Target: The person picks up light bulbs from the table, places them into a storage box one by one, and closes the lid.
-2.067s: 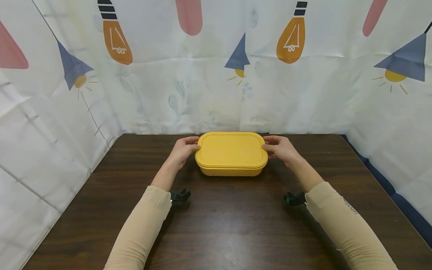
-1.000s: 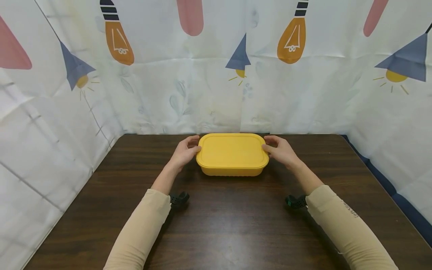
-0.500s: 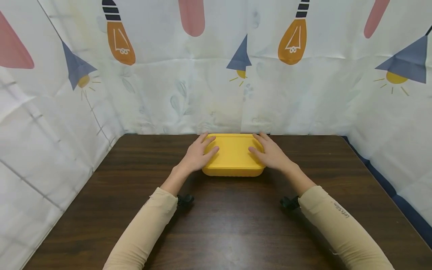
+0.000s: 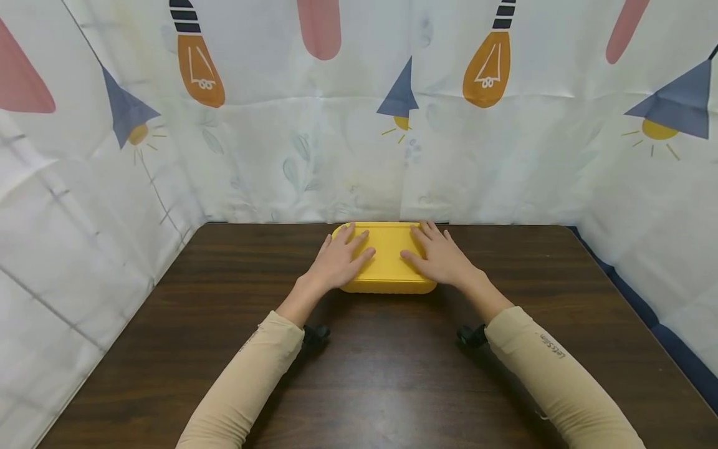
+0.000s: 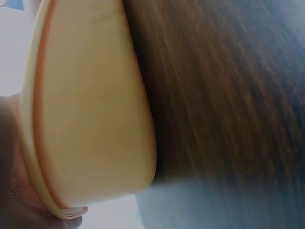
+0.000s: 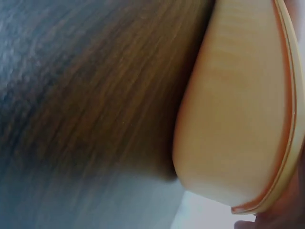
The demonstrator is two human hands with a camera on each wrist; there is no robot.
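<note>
A yellow rectangular food container with rounded corners and a lid [image 4: 388, 259] sits near the back edge of the table. My left hand [image 4: 339, 259] lies over the left part of the lid, fingers spread and pointing away. Over the right part my right hand [image 4: 440, 255] lies in the same way, thumb toward the middle. Between the two thumbs a strip of lid shows. In the left wrist view the container's side wall [image 5: 95, 109] stands on the wood, fingers at its lid rim. The right wrist view has the opposite wall [image 6: 233, 105] and the lid's edge.
The dark brown wooden table [image 4: 387, 362] extends all round the container. Behind it hangs a white curtain [image 4: 252, 156] printed with lamps and bulbs, close to the table's back edge. Dark straps [image 4: 316, 335] are on both wrists, below beige sleeves.
Both hands have let go of the container's short ends and moved inward onto the lid, fingers now spread. The lid's near edge sits lower than two seconds ago. The container stays in place.
</note>
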